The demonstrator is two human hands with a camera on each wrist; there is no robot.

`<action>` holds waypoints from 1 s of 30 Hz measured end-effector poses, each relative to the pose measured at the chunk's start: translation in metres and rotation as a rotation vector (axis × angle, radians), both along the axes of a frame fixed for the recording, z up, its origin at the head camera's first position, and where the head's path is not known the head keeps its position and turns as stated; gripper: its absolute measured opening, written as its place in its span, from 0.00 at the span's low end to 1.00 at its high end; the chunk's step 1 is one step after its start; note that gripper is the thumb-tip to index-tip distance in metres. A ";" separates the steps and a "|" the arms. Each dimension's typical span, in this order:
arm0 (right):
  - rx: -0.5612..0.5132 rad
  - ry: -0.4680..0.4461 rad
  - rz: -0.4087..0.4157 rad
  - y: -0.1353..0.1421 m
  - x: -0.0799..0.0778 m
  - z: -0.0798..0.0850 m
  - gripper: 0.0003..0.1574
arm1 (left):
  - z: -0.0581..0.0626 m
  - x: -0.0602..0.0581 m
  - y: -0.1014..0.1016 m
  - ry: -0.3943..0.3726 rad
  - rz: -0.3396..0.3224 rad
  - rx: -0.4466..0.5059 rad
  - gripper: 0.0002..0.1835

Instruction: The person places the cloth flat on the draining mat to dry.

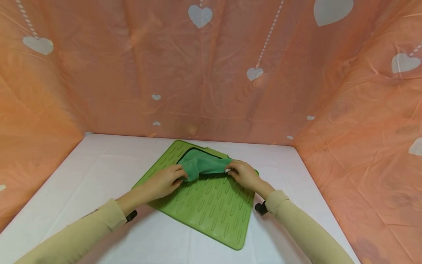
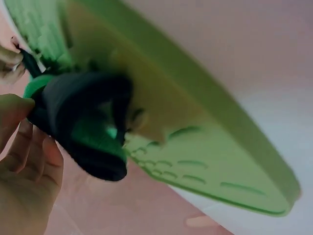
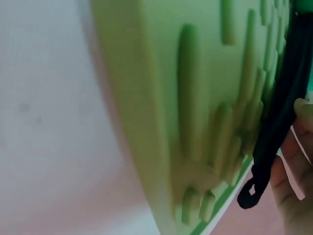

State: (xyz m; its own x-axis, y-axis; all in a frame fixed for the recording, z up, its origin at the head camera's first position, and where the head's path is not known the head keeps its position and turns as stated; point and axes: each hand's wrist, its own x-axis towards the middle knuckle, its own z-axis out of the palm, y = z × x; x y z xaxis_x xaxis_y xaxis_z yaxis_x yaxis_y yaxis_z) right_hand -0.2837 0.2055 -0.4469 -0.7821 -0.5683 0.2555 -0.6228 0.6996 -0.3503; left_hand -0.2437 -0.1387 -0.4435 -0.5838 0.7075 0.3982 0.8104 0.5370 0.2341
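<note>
A green cloth (image 1: 206,164) with a black edge is held between both hands over a green ridged mat (image 1: 211,209). My left hand (image 1: 168,179) pinches the cloth's near left part, which bunches up there. In the left wrist view the cloth (image 2: 93,142) curls over, its dark edge forming a loop beside the thumb and fingers. My right hand (image 1: 244,175) pinches the cloth's right corner, where a small white tag shows. A black loop (image 3: 249,193) hangs from the dark edging in the right wrist view, beside the fingertips.
The mat lies at an angle on a white-covered table (image 1: 105,172). An orange curtain (image 1: 211,91) with pale hearts encloses the back and both sides. Black wrist straps (image 1: 261,208) show below the sleeves.
</note>
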 end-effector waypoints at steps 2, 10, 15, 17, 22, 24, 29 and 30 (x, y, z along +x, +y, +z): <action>-0.028 0.001 -0.022 0.004 0.001 0.003 0.09 | 0.005 0.001 -0.001 -0.042 0.012 0.047 0.12; -0.073 -0.008 -0.060 0.030 0.002 0.007 0.08 | 0.021 0.012 -0.001 -0.252 -0.001 0.155 0.11; -0.036 -0.005 -0.006 0.049 0.003 0.006 0.08 | 0.019 0.024 0.005 -0.376 -0.142 0.191 0.11; -0.014 0.006 0.030 0.057 0.005 0.005 0.09 | 0.015 0.030 0.009 -0.420 -0.212 0.198 0.10; 0.046 -0.016 0.067 0.070 0.010 0.000 0.11 | 0.004 0.045 0.021 -0.539 -0.304 0.133 0.07; 0.072 -0.030 0.066 0.072 0.012 -0.002 0.11 | -0.001 0.049 0.025 -0.566 -0.317 0.088 0.07; 0.114 -0.013 0.082 0.073 0.015 -0.005 0.10 | -0.007 0.058 0.033 -0.544 -0.336 -0.024 0.08; 0.115 -0.010 0.086 0.073 0.016 -0.005 0.11 | -0.007 0.059 0.034 -0.534 -0.338 -0.038 0.08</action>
